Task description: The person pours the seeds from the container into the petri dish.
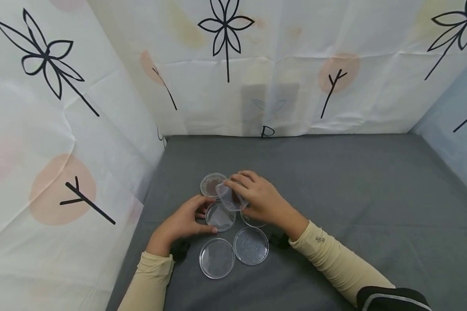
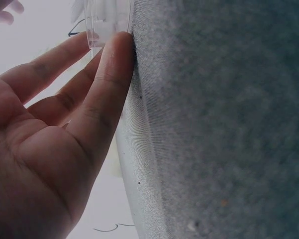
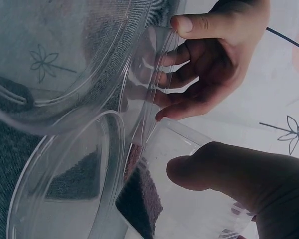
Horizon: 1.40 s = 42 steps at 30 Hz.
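Observation:
My right hand (image 1: 262, 196) grips a small clear plastic container (image 1: 226, 198) and tilts it above the petri dishes. Dark reddish-brown granules (image 3: 150, 196) lie against one side of the container in the right wrist view. My left hand (image 1: 183, 219) holds a clear petri dish (image 1: 220, 218) by its rim, thumb at the near side and fingers at the far side. In the left wrist view, fingertips touch the clear wall of this dish (image 2: 109, 20), low at the cloth. Just behind it sits another petri dish (image 1: 212, 185) with a brownish layer inside.
Two clear petri dishes stand nearer me, one at the left (image 1: 216, 258) and one at the right (image 1: 251, 246). Another dish (image 1: 254, 222) is partly hidden under my right hand. Grey cloth (image 1: 354, 181) covers the table, with patterned white curtains (image 1: 288, 43) around it.

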Motion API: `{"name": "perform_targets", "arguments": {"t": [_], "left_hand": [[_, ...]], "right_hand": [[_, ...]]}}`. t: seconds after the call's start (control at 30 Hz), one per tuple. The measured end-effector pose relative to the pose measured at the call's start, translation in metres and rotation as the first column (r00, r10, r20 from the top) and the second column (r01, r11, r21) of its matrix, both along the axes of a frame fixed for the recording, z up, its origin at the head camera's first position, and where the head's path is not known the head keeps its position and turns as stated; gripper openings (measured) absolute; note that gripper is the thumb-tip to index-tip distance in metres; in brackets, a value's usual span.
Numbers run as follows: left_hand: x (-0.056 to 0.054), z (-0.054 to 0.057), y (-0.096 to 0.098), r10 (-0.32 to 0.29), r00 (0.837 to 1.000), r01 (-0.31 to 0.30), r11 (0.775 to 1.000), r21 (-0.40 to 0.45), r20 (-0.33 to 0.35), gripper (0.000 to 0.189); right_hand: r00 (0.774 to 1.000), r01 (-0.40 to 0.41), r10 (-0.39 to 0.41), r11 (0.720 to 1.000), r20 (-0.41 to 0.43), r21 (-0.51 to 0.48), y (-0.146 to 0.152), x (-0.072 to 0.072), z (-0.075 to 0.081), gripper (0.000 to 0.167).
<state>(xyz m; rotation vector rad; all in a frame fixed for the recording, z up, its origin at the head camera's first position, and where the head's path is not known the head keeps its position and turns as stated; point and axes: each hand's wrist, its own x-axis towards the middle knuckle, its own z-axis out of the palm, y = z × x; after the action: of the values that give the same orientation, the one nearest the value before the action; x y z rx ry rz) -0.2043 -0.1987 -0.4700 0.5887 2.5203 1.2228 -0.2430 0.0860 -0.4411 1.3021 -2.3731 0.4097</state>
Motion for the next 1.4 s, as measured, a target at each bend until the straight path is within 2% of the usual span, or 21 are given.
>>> {"name": "perform_targets", "arguments": {"t": [0.3,0.57,0.87,1.4], "left_hand": [[0.001,-0.002,-0.001,-0.003,1.0,0.003,1.0,0.006,-0.012,0.081],[0.0,-0.003,-0.002,-0.008,1.0,0.008,1.0,0.003,-0.015,0.08],[0.002,-0.002,-0.002,-0.011,1.0,0.011,1.0,-0.001,-0.019,0.08],[0.004,-0.001,0.0,0.008,1.0,-0.008,1.0,-0.004,-0.003,0.081]], "right_hand": [[1.0,-0.02,0.019,0.999,-0.011,-0.037,-0.003,0.003,0.001,0.099],[0.997,-0.034,0.033,0.999,-0.073,-0.016,-0.007,0.004,0.0,0.091],[0.983,-0.051,0.048,0.999,-0.176,-0.012,-0.012,0.009,-0.002,0.081],[0.986,-0.022,0.032,0.998,-0.161,0.063,-0.013,0.017,0.002,0.08]]}}
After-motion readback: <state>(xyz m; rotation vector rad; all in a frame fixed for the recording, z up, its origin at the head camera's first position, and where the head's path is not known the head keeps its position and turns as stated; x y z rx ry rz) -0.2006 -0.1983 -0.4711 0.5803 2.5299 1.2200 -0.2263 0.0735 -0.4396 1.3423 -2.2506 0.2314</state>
